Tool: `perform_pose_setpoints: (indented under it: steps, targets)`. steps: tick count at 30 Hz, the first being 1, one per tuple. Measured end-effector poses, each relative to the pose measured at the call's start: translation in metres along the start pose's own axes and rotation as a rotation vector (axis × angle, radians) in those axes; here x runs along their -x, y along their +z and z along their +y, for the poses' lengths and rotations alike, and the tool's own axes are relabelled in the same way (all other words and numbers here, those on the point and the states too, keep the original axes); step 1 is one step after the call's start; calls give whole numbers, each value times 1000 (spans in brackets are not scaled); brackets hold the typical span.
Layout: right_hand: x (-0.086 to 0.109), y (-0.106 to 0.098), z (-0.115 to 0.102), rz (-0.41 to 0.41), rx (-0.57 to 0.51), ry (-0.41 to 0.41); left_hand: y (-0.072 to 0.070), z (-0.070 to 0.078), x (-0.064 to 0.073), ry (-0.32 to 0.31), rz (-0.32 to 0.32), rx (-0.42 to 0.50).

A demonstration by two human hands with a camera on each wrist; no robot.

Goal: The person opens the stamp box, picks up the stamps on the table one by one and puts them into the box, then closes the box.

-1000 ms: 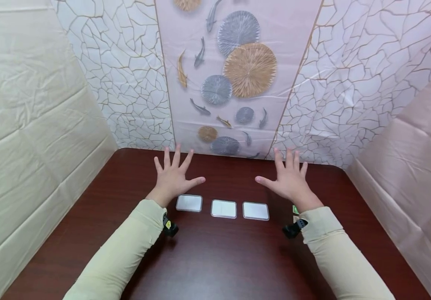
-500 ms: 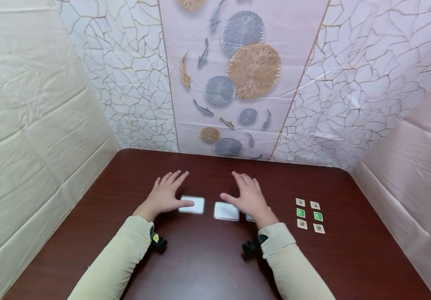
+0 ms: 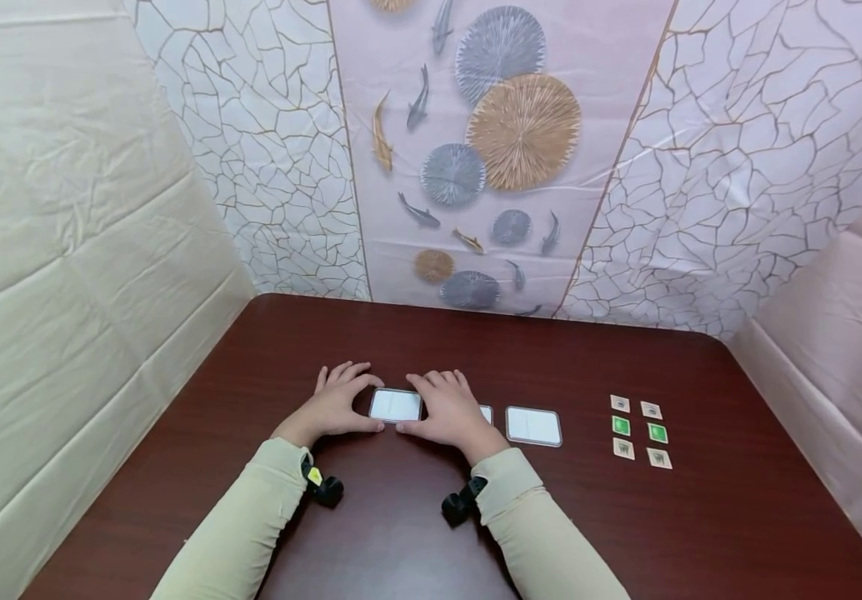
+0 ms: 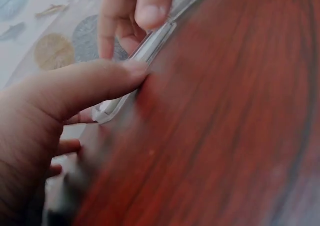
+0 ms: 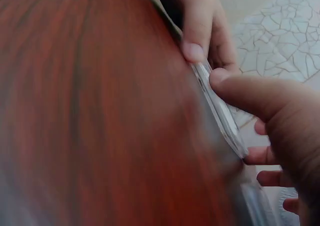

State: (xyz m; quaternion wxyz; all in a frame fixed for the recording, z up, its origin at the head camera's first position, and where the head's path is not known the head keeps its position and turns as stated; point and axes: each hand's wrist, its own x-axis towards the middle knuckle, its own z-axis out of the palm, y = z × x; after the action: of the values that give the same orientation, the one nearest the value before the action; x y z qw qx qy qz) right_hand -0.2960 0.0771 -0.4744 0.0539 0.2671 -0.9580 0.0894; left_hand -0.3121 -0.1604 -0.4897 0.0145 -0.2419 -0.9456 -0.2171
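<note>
A flat, clear-edged rectangular plastic case [image 3: 396,406] with a white face lies between both hands, at the left of a row of three. My left hand [image 3: 329,407] grips its left end, thumb on the near edge and fingers on the far side. From the other end my right hand [image 3: 452,412] holds it the same way. Both wrist views show the thumbs pressed along the near edge of the case [image 4: 119,103], close over the table. A second white case [image 3: 487,414] is mostly hidden behind the right hand. The third white case [image 3: 533,426] lies to its right.
Two short columns of small square tiles lie on the right of the dark red table [image 3: 371,533]: green ones [image 3: 621,426] in the middle, pale ones [image 3: 659,458] above and below. A patterned cloth [image 3: 453,175] hangs behind the back edge, with plain cloth on both sides.
Both hands, spread wide over the far table at first, have come down and inward. The right hand has crossed left past the other cases, and both now grip the leftmost case.
</note>
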Motion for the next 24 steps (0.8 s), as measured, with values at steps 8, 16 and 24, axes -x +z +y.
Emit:
perform_pose_setpoints:
  steps: [8,16,24]
  targets:
    - [-4,9,-5,29,-16,-36,8,-8,-1,88,70,-22]
    - [-5,11,-2,45,-33,-69,7,-6,-1,77,61,15]
    - [-7,10,12,122,-104,-84,7,-7,-2,66,45,36]
